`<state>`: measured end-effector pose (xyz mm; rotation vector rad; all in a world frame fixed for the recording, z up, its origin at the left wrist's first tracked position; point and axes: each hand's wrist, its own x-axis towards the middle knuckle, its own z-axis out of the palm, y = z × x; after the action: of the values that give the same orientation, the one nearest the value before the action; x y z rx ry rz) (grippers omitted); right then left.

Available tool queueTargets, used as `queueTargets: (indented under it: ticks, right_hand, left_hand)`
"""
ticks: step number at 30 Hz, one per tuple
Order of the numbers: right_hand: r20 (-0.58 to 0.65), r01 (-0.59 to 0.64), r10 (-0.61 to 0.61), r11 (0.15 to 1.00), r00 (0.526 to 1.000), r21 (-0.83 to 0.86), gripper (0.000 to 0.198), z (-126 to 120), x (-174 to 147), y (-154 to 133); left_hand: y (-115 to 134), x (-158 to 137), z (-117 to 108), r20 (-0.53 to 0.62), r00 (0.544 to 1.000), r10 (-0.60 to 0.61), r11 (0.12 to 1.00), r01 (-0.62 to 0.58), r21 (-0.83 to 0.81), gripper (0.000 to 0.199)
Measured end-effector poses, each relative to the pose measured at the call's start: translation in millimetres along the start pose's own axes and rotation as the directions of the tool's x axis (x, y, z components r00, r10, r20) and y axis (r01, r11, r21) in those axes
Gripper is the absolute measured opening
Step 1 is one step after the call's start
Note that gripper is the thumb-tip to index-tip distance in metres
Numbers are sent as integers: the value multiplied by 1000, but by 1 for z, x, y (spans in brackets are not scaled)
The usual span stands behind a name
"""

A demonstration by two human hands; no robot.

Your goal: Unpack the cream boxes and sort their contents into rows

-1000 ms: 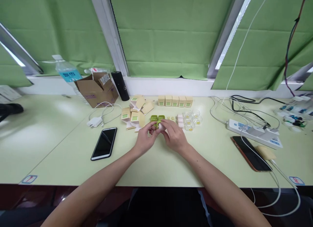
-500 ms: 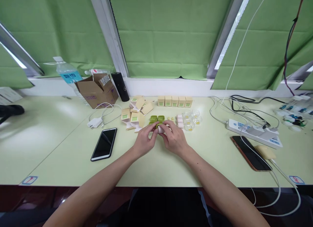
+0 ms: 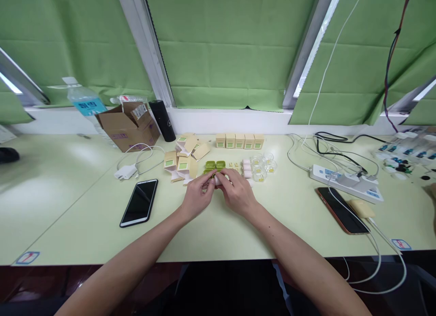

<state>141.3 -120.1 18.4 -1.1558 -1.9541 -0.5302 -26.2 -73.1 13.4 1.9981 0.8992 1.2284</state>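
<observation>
My left hand [image 3: 196, 194] and my right hand [image 3: 237, 192] meet at the middle of the table, fingers pinched together on a small whitish-pink piece [image 3: 217, 181]. Something dark green shows at its top, and the fingertips cover most of it. Just beyond my fingers sit small green square cups [image 3: 220, 164], partly hidden by the hands. To their right lie tiny yellow pieces [image 3: 233, 165], then a column of pale pink blocks [image 3: 246, 168] and several clear round cups [image 3: 259, 172]. Left of the green cups are loose folded cardboard boxes [image 3: 184, 164].
Small upright boxes [image 3: 240, 141] form a row at the back. A brown carton [image 3: 131, 127], black bottle [image 3: 162, 120], white charger [image 3: 126, 171] and phone [image 3: 139, 202] stand or lie on the left. Rightward are a power strip [image 3: 344, 182], another phone [image 3: 339, 211] and tangled cables.
The whole view has shifted slightly, so things appear a little further left. Both hands stay together on the small piece, with only slight finger movement.
</observation>
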Motion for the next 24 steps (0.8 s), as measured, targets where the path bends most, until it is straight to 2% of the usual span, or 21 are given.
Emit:
queueTargets:
  ticks: [6, 10, 14, 24]
  right_hand:
    - [49, -35, 34, 999, 998, 5, 32, 2, 1, -6]
    - [103, -46, 50, 998, 993, -42, 32, 2, 1, -8]
    - [173, -73, 89, 993, 981, -96, 34, 2, 1, -10]
    - [292, -100, 138, 985, 946, -144, 37, 1, 4, -15]
  left_hand:
    - [7, 4, -3, 30, 994, -105, 994, 104, 27, 44]
    - [11, 5, -4, 59, 987, -152, 988, 152, 5, 45]
    - [14, 5, -4, 45, 982, -182, 982, 179, 68, 43]
    - [23, 8, -3, 85, 970, -228, 963, 238, -130, 39]
